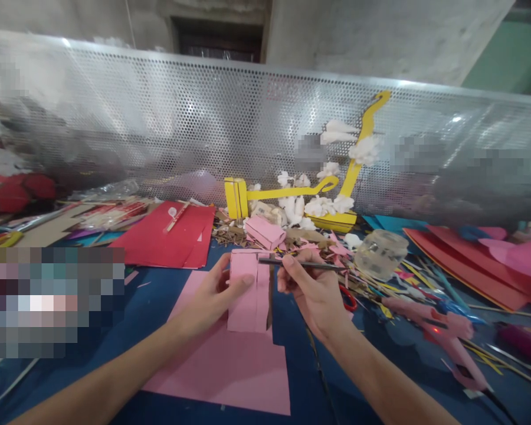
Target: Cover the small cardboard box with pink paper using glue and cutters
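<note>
My left hand (223, 289) holds a folded pink paper piece (243, 307) upright, its thumb across the front and its fingers behind the left edge. My right hand (312, 289) grips a thin dark pen-like tool (301, 264), whose left end lies at the upper right part of the pink piece. Brown board shows along that piece's right edge. Under both, a larger pink sheet (230, 372) lies flat on the blue table surface (296, 378).
Red sheets (159, 236) lie at the back left. Behind are paper scraps (225, 232), yellow paper shapes (236, 198) and a perforated metal panel (168, 112). Right of my right hand are red-handled scissors (348, 299), a clear container (381, 254) and a pink glue gun (433, 321).
</note>
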A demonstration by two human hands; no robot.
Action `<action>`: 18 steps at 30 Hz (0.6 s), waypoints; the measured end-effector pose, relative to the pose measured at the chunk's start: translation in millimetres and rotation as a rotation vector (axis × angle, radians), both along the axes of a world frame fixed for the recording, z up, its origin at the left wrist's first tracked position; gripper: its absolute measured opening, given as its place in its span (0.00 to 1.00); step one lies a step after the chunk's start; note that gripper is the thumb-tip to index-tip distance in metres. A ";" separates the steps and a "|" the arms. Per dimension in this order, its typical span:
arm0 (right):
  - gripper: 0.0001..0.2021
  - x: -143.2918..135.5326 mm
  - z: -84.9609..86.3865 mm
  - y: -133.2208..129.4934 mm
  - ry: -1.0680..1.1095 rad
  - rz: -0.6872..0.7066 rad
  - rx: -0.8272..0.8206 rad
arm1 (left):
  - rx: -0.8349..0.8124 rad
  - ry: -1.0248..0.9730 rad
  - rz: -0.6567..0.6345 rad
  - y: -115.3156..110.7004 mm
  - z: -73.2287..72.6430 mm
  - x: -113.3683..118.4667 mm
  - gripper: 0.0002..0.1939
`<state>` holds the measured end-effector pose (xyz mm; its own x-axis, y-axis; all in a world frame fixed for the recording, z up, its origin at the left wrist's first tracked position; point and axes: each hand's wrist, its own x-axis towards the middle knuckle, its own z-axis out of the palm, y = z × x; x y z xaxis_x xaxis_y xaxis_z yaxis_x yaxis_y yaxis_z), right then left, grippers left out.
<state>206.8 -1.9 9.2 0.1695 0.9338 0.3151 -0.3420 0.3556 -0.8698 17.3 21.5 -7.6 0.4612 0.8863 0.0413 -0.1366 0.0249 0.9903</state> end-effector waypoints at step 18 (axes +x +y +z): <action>0.12 3.4 -17.9 7.2 -0.048 -0.030 0.033 | -0.086 -0.019 -0.031 -2.4 -3.3 1.3 0.27</action>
